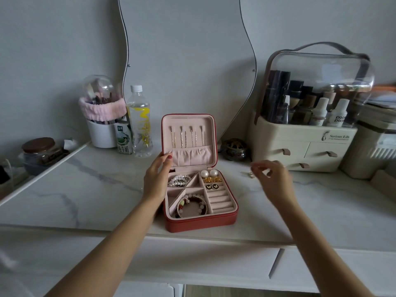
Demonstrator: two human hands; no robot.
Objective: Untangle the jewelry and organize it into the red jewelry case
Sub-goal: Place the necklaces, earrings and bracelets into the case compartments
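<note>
The left hand (157,179) rests relaxed on the open red jewelry case (200,219). Right fingers (256,168) hover loosely curled, empty, just beside a small ring (251,174) on the table (85,189); next, likely pinch it and slot it.

The open jewelry case (200,219) sits mid-table (85,189), bottle (140,123) far left, organizer (304,144) far right, ring (251,174) just right.
</note>
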